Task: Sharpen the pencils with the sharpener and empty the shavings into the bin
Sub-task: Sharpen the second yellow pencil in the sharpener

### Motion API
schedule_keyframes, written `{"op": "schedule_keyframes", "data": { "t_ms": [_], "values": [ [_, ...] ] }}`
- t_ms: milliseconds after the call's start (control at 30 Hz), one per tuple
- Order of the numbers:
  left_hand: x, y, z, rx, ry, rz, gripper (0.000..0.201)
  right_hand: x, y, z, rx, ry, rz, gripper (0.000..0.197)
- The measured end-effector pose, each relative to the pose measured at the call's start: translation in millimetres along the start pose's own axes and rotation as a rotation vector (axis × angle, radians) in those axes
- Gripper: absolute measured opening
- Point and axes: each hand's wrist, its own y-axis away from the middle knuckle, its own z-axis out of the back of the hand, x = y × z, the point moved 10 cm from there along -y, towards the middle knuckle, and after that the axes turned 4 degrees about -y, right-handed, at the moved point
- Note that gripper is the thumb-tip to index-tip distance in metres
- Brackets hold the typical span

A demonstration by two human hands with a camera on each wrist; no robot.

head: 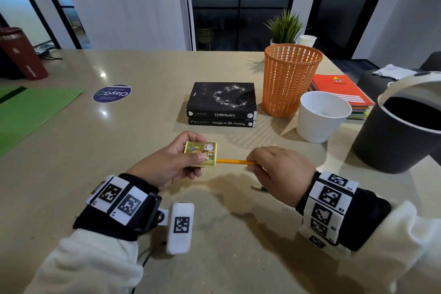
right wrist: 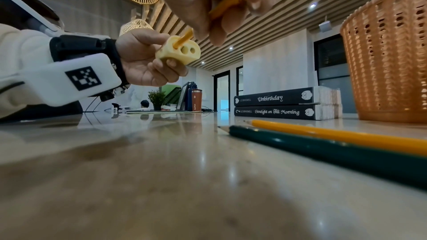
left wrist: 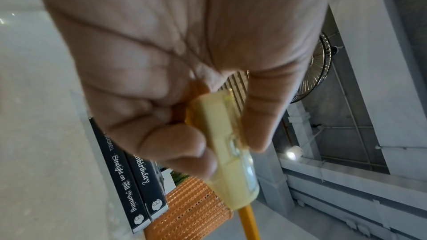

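Even indoor light from ceiling spots, glare patches on the glossy table (head: 102, 74), soft hand shadows and a slatted basket (head: 290, 79) shadow; left-wrist view blurred up close, wide-angle bending at every frame's edges, right-wrist foreground soft.

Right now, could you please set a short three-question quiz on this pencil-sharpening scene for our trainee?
1. True or false: the yellow pencil in the right hand is inserted in the sharpener.
2. Which hand holds the sharpener?
3. How many pencils lie loose on the table in the right wrist view? A) none B) two C) four

Key
1. True; it enters one of three holes in the end face.
2. The left hand.
3. B: a green pencil and a second yellow pencil.
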Motion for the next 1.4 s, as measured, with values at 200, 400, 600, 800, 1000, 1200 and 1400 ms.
{"op": "schedule_keyframes", "data": {
  "t_ms": [200,400,600,800,1000,1200,1400],
  "values": [
    [7,4,-2,0.006,-0.006,0.028,0.025,4,0,-7,0.025,-0.067,0.050,0.029],
    [1,13,-1,0.072,-0.280,-0.047,0.039,4,3,-18,0.124,-0.166,0.046,0.030],
    [-4,14,5,0.011,-0.200,-0.036,0.037,0,2,-24,0.197,-0.118,-0.043,0.021],
    [0,12,23,-0.161,0.078,0.031,0.020,6,0,-19,0.152,0.089,0.013,0.037],
    [3,10,19,-0.118,-0.232,0.112,0.030,9,-3,-9,0.077,0.179,0.016,0.036],
    [-20,13,13,0.009,-0.771,0.064,0.054,9,-3,-9,0.044,0.211,0.031,0.035],
    [-17,8,0,0.049,-1.189,0.053,0.040,10,-3,-9,0.033,0.271,0.028,0.035]
  ]
}}
